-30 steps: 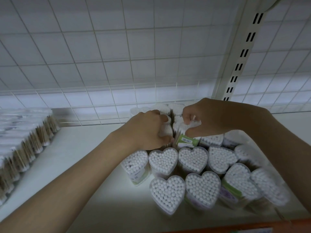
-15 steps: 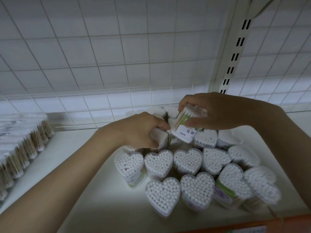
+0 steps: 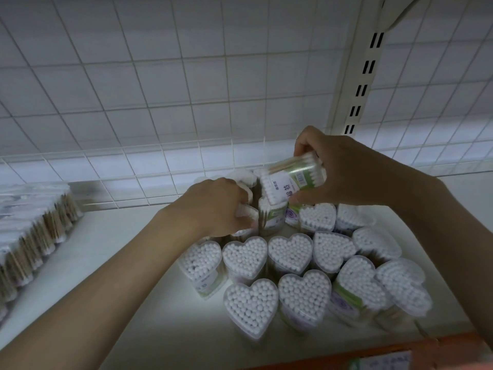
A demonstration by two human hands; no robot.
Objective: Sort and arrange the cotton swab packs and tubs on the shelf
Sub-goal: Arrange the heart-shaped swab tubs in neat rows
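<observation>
Head view, right hand (image 3: 344, 172) grips tub (image 3: 292, 181) lifted higher, left hand (image 3: 213, 206) clutches back-row tub (image 3: 246, 210).

A single wide-angle head camera looks forward and down onto the white shelf (image 3: 112, 263), at close range. The wire grid back panel (image 3: 160, 76) fills the upper frame, and the slotted upright (image 3: 362, 76) stands at upper right. No second view exists, so nothing overlaps.

Heart-shaped tubs (image 3: 252, 307) are clear glossy plastic over white cotton tips; the shelf (image 3: 112, 263) is smooth matt white, its back grid (image 3: 186, 102) painted wire.
</observation>
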